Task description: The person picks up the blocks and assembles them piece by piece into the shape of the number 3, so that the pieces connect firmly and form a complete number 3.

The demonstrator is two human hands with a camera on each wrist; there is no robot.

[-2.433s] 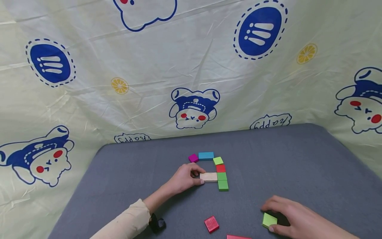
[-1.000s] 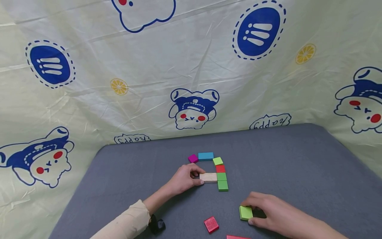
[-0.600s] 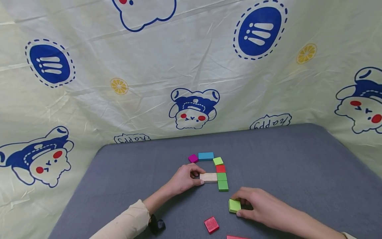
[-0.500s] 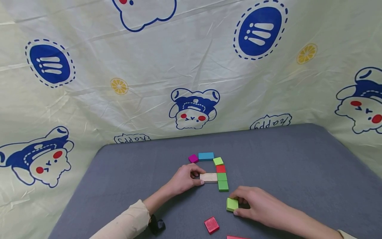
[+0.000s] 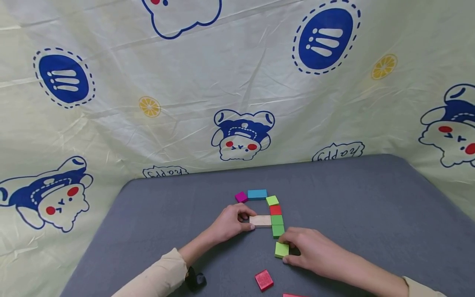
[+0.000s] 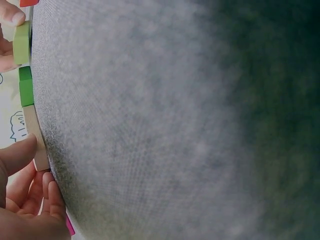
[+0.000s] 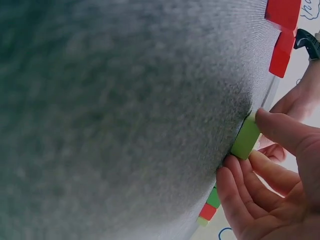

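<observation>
My left hand (image 5: 231, 223) pinches the left end of a plain wooden block (image 5: 261, 221), thumb on the near side and fingers on the far side. That block's right end meets a green block (image 5: 276, 220) in a column. My right hand (image 5: 311, 250) pinches a square lime-green block (image 5: 281, 250) by its right side, just below the lowest green block (image 5: 278, 231). In the right wrist view, the thumb and fingertips grip the lime block (image 7: 246, 137) at opposite ends. Above the green pair sit a red block (image 5: 275, 210) and another lime block (image 5: 272, 200).
A blue block (image 5: 257, 194) and a magenta block (image 5: 241, 197) top the column, running left. A red block (image 5: 264, 280) lies nearer, with another red piece (image 5: 295, 295) cut by the bottom edge. The grey table (image 5: 352, 198) meets a printed white curtain (image 5: 178, 74) behind.
My right hand has carried the lime-green block left and slightly away from me, from the right side to just below the green column. The left hand stays on the wooden block.
</observation>
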